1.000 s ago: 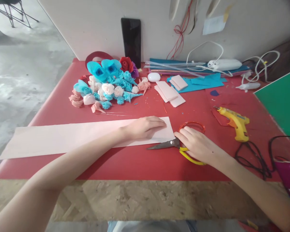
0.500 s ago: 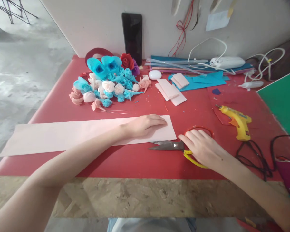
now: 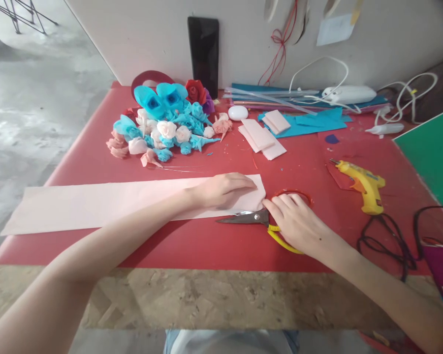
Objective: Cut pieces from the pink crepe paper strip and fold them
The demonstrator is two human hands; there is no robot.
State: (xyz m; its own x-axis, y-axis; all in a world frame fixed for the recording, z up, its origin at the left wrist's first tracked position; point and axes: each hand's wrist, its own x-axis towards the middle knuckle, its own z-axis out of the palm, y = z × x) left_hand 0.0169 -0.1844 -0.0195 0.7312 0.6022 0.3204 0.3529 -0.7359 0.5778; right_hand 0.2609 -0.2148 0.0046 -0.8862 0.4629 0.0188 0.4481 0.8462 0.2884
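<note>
A long pale pink strip of crepe paper lies across the red table top. My left hand rests flat on it near its right end, fingers stretched out. My right hand is closed around the handles of a pair of scissors, one handle loop yellow and the other red. The dark blades point left along the paper's lower edge and lie partly against it. The fingertips of my right hand touch the paper's lower right corner, which is bent up a little. How the fingers sit in the loops is hidden.
Behind the paper is a heap of blue, white, pink and red paper flowers. Folded pink pieces and blue paper lie at the back. A yellow glue gun with a black cord is at the right. A phone leans on the wall.
My right hand and the scissors have moved left, up against the paper's corner, which is now bent. My left hand stays in place on the paper.
</note>
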